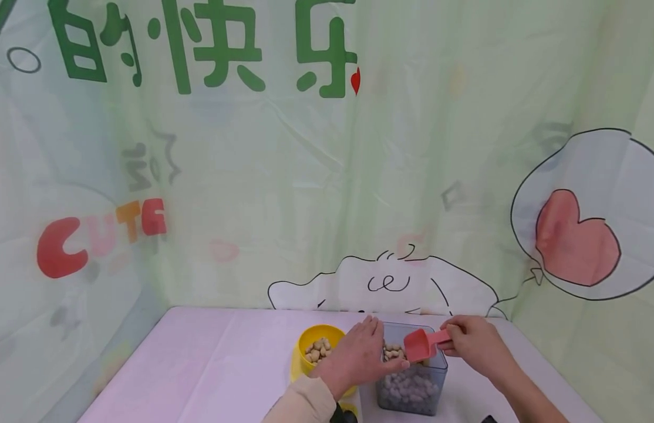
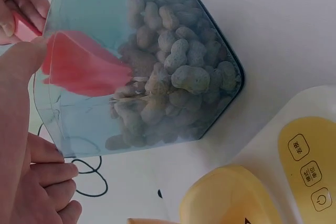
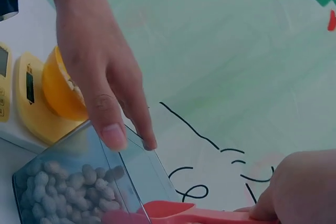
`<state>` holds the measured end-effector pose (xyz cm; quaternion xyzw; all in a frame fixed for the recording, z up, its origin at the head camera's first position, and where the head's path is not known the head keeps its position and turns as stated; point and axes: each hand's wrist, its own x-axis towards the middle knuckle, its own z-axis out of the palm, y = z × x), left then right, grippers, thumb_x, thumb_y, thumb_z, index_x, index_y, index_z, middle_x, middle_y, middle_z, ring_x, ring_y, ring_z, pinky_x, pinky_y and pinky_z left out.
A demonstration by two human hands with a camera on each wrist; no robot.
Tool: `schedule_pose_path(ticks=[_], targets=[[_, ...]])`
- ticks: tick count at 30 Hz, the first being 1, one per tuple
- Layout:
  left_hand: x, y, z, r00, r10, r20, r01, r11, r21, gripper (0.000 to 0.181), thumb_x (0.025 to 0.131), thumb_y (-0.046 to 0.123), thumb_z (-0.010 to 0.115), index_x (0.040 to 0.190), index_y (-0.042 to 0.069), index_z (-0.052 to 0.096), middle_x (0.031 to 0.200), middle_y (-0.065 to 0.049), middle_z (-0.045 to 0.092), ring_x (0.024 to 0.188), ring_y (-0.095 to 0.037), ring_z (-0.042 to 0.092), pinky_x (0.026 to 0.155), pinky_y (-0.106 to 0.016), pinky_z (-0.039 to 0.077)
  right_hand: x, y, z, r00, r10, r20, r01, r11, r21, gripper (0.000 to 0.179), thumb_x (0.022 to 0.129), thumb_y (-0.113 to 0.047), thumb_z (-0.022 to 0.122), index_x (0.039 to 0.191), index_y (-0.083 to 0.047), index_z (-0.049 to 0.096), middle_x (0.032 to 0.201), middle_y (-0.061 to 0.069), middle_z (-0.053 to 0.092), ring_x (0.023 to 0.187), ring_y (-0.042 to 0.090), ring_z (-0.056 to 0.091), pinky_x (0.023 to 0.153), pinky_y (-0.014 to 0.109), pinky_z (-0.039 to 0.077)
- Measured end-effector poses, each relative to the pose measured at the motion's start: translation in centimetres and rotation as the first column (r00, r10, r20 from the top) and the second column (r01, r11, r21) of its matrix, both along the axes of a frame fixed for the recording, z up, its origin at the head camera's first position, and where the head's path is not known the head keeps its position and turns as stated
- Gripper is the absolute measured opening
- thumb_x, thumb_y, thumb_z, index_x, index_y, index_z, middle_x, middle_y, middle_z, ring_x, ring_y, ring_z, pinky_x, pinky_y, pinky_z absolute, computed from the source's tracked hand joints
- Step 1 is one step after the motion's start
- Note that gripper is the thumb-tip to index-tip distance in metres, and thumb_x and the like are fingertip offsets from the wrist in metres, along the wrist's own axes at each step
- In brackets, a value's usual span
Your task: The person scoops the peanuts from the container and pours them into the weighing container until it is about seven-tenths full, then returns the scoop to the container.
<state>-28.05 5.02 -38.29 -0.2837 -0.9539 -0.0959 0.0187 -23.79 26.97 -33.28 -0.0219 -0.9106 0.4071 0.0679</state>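
Note:
My right hand grips the handle of a small red scoop over the mouth of a clear bluish plastic container. In the left wrist view the scoop's bowl is inside the container, tilted down, its lip close to the unshelled peanuts. The peanuts fill the lower part. My left hand rests on the container's left rim, its fingers extended and its thumb at the near edge.
Left of the container, a yellow bowl with peanuts stands on a yellow-and-white kitchen scale with buttons. The table has a pale cover. Printed cloth curtains enclose its back and sides. A dark object shows at the bottom edge.

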Motion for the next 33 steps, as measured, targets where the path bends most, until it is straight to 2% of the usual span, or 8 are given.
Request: schedule_pose_path(ticks=[5, 9, 18, 28, 33], targets=[[0.1, -0.1, 0.1, 1.000, -0.003, -0.006, 0.003, 1.000, 0.004, 0.096, 0.086, 0.080, 0.040, 0.154, 0.013, 0.034, 0.161, -0.001, 0.034, 0.150, -0.018, 0.031, 0.121, -0.034, 0.032, -0.2, -1.2, 0.3, 0.998, 0.016, -0.058, -0.010, 0.994, 0.109, 0.025, 0.097, -0.001, 0.046, 0.104, 0.014, 0.065, 0.089, 0.016, 0.069, 0.070, 0.016, 0.069, 0.062, 0.030, 0.061], [0.2, -0.2, 0.3, 1.000, 0.007, -0.005, -0.007, 1.000, -0.005, 0.097, 0.086, 0.081, 0.040, 0.154, 0.013, 0.034, 0.161, -0.001, 0.034, 0.150, -0.018, 0.031, 0.121, -0.034, 0.032, -0.6, -2.0, 0.4, 0.997, 0.035, -0.069, -0.028, 0.994, 0.103, 0.025, 0.098, -0.002, 0.046, 0.105, 0.013, 0.065, 0.090, 0.017, 0.070, 0.070, 0.016, 0.069, 0.061, 0.029, 0.061], [0.2, -0.1, -0.1, 1.000, 0.005, -0.023, -0.005, 1.000, -0.027, 0.092, 0.087, 0.079, 0.044, 0.150, 0.012, 0.041, 0.158, -0.001, 0.039, 0.147, -0.018, 0.036, 0.119, -0.034, 0.035, -0.8, -2.4, -0.9, 0.996, 0.091, 0.006, -0.091, 0.995, 0.028, 0.019, 0.099, 0.002, 0.050, 0.106, 0.009, 0.066, 0.088, 0.012, 0.070, 0.073, 0.018, 0.068, 0.069, 0.035, 0.062], [0.3, 0.2, -0.1, 1.000, 0.004, -0.018, -0.004, 1.000, -0.026, 0.094, 0.086, 0.080, 0.042, 0.152, 0.013, 0.037, 0.159, 0.000, 0.038, 0.147, -0.018, 0.036, 0.120, -0.034, 0.034, -0.8, -1.5, -0.8, 0.993, 0.078, 0.091, -0.080, 0.997, 0.013, 0.020, 0.100, 0.002, 0.048, 0.108, 0.011, 0.063, 0.087, 0.012, 0.067, 0.070, 0.016, 0.066, 0.066, 0.033, 0.062], [0.3, 0.3, 0.2, 1.000, 0.002, -0.025, -0.002, 0.999, -0.034, 0.094, 0.087, 0.079, 0.042, 0.152, 0.012, 0.036, 0.159, -0.001, 0.038, 0.148, -0.018, 0.035, 0.120, -0.034, 0.033, -0.6, -1.6, -0.7, 0.994, 0.069, 0.085, -0.071, 0.997, 0.022, 0.021, 0.100, -0.001, 0.047, 0.104, 0.010, 0.065, 0.080, 0.011, 0.065, 0.065, 0.016, 0.064, 0.063, 0.032, 0.061]])
